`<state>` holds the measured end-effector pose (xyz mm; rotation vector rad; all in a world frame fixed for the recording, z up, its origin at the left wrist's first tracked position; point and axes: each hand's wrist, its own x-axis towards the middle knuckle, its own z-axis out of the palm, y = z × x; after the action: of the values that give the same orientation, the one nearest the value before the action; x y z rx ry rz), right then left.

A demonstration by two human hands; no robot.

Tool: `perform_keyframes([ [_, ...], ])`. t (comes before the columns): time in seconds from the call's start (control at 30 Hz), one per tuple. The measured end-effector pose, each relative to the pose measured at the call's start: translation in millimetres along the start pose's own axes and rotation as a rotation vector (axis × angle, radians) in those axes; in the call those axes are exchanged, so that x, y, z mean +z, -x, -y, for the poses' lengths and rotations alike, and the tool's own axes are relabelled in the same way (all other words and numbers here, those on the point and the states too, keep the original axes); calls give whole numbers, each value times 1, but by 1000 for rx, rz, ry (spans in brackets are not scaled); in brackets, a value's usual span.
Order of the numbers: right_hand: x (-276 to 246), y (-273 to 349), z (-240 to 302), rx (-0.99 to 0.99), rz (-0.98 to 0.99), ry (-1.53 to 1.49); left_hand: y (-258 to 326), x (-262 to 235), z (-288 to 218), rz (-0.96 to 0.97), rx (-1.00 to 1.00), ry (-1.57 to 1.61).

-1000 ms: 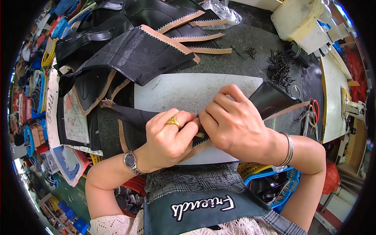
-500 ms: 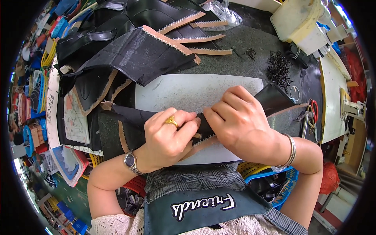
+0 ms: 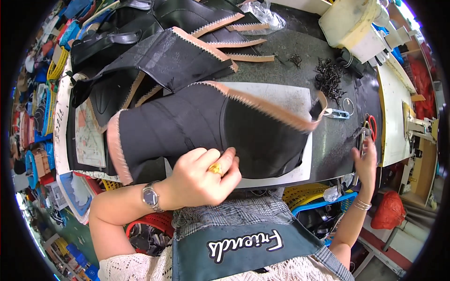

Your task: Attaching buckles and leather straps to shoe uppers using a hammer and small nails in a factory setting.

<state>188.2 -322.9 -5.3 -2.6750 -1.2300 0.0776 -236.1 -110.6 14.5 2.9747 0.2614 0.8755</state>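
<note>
dark workbench (image 3: 295, 44) bearing a white board (image 3: 293, 99): a black boot upper (image 3: 187, 119) with tan trim (image 3: 114, 140) lies across the board. left hand (image 3: 201, 177) pinches its near edge; right hand (image 3: 365, 166) is beside red-handled scissors (image 3: 373, 127) and a slender metal tool (image 3: 361, 143), its grip indeterminable.

Zigzag-stitched black pieces (image 3: 183, 58) heaped at eleven o'clock, dark clippings (image 3: 330, 77) at two and a filled blue basket (image 3: 304, 209) at four mark a workshop.

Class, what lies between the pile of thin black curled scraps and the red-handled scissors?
In the head view, a small light-blue tool and a thin pale loop, on the dark tabletop.
</note>
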Motion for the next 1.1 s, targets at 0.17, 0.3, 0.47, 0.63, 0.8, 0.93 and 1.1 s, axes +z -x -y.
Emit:
perform_keyframes([
  [0.17,35,-8,-42,-19,-182,43,11,-1,-20,130,-52,-40],
  [0.3,20,-18,-44,61,-124,-142,11,-3,-25,187,-67,-56],
  [0.47,-47,34,122,-126,-14,-502,24,2,-26,133,-103,-27],
  [0.63,-38,43,219,-892,605,-433,28,10,-24,62,-110,12],
  [0.8,-25,37,226,-890,625,-319,28,11,-23,62,-117,36],
  [0.93,-19,35,225,-900,667,-284,29,13,-21,47,-125,65],
  [1.1,-38,35,243,-1076,637,-6,28,11,-18,42,-103,84],
])
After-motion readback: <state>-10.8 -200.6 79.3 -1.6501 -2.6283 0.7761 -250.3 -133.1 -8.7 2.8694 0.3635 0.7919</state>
